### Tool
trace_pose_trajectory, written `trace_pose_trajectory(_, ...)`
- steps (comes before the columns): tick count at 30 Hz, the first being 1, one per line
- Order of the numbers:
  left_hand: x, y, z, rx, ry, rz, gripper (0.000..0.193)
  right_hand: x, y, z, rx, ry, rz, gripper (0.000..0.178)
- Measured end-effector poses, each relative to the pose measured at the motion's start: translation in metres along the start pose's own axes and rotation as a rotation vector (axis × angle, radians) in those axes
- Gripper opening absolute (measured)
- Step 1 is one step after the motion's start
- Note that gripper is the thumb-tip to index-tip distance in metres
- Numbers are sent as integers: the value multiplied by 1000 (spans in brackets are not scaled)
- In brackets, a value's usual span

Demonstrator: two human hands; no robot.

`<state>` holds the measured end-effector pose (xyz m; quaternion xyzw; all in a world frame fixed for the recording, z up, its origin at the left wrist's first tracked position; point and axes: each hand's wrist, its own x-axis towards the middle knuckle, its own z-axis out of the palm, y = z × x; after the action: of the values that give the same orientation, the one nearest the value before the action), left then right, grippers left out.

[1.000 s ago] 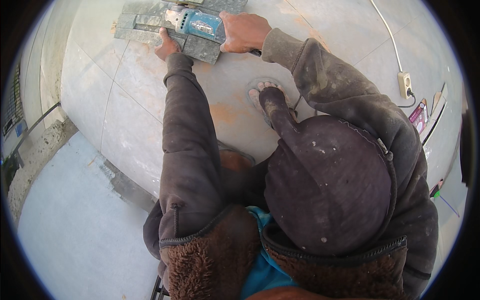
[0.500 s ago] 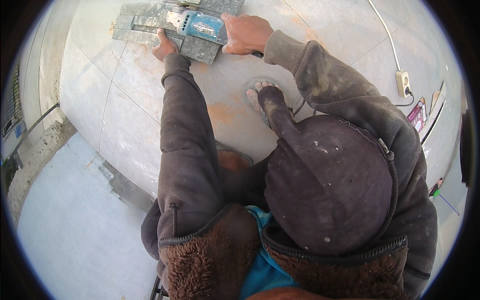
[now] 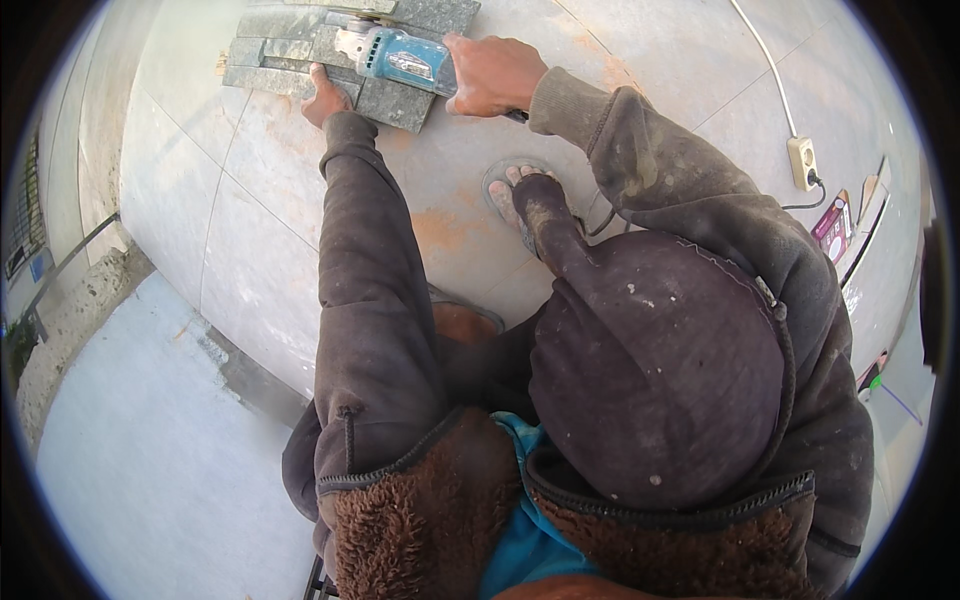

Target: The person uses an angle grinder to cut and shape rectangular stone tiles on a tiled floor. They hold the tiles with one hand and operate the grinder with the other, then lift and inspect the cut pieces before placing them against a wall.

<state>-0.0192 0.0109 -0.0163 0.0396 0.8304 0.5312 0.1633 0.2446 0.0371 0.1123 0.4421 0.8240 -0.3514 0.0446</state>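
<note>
At the far edge lies a panel of dark grey stone strips, set in uneven rows. My left hand grips its near edge, thumb pressed on the top face and the other fingers mostly hidden. In my right hand is a blue angle grinder, gripped around its rear body and held above the stone. The grinder's metal head points left, and its disc is close over the panel's far strips. Whether the disc touches the stone I cannot tell.
Orange dust marks the pale floor tiles. My sandalled foot stands near the panel. At right, a white extension socket has a dark plug and cable in it, beside a purple package. A light-blue surface fills the lower left.
Little differs. The stone panel and the grinder appear slightly left and nearer, partly from a small shift of the view. Both hands keep their grips.
</note>
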Motion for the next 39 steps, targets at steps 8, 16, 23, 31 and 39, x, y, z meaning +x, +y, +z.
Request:
trace_pose_trajectory(8, 20, -19, 6, 38, -35, -79, 87, 4, -15, -10, 75, 8, -47, 79)
trace_pose_trajectory(16, 27, -40, -3, -221, -196, 19, 107, 70, -62, -1, 128, 42, -146, 76)
trace_pose_trajectory(23, 31, -44, -13, 21, -89, 57, 111, 153, -116, -11, 98, -2, -145, 55)
trace_pose_trajectory(31, -18, 19, -11, -47, -124, 18, 100, 229, -142, -6, 52, 13, -84, 64)
trace_pose_trajectory(39, -13, 3, -11, 34, -93, 42, 103, 253, -145, 3, 62, 51, -126, 68)
